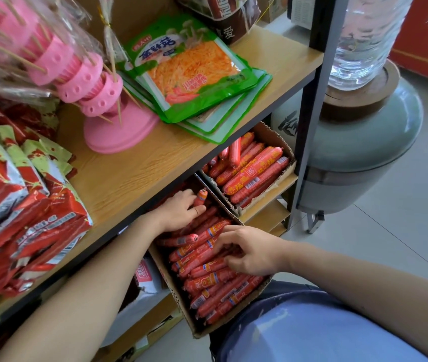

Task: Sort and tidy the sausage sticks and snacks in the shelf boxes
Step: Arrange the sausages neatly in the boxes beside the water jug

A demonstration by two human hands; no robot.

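Note:
A cardboard box on the lower shelf holds several thin red sausage sticks lying in loose rows. My left hand reaches under the upper shelf to the box's far end and holds one small sausage stick upright between its fingers. My right hand hovers over the middle of the box with curled fingers touching the sticks; whether it grips one is hidden. A second box to the right holds thicker red sausages.
The wooden upper shelf carries red and green snack packets at left, a pink skewer stand and green pickled-vegetable pouches. A dark metal shelf post and a ceramic water dispenser stand at right. My knee is below the box.

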